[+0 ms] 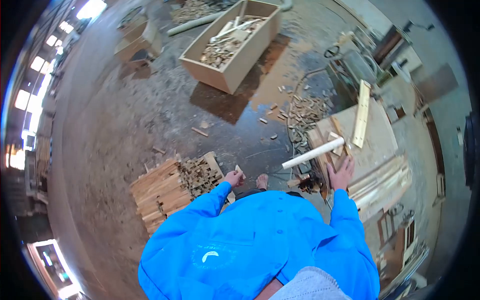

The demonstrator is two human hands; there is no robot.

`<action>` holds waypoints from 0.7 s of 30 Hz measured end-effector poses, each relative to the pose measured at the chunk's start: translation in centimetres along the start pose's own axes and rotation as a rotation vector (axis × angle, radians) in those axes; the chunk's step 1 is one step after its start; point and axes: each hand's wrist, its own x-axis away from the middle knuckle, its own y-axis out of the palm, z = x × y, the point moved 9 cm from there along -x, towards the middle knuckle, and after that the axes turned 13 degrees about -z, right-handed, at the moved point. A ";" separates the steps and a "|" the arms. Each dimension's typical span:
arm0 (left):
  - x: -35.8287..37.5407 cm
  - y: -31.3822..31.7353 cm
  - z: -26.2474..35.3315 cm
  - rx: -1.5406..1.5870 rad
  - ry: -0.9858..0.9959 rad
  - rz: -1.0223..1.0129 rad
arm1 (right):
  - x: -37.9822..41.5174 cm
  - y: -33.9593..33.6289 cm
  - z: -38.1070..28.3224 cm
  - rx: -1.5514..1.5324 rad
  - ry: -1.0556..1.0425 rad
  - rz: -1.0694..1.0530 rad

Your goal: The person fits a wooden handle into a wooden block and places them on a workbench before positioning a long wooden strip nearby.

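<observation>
My left hand point(233, 178) is closed around a small pale wood piece point(239, 170), just to the right of a stack of wooden strips point(165, 187). My right hand point(342, 175) rests at the near-left edge of a worktable point(381, 131), thumb and fingers apart. Just beyond its fingertips, a long pale wooden stick point(315, 152) juts out over the table's left edge. Near the stick's right end lies a short wood block point(336, 141). A pale board with dark dots point(361, 115) lies farther back on the tabletop.
Several long wood strips point(382, 180) lie along the table's near side. A large wooden box point(215, 76) full of offcuts stands ahead on the floor. Loose offcuts point(307, 112) are heaped left of the table. Machinery point(357, 62) stands behind it. My bare foot point(262, 181) shows below.
</observation>
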 end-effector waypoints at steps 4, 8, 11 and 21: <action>-0.4 0.2 -1.7 0.057 -0.117 0.009 | 0.3 -0.3 -0.2 0.036 0.030 -0.003; -0.8 -0.4 9.1 0.019 0.019 -0.068 | 0.3 -0.1 0.1 0.042 0.041 -0.009; -0.7 -2.6 25.9 0.354 0.417 -0.040 | 0.5 -0.1 0.0 0.044 0.018 0.011; 0.2 -0.8 34.5 0.068 0.699 0.021 | 0.7 -0.6 0.1 0.035 0.043 -0.012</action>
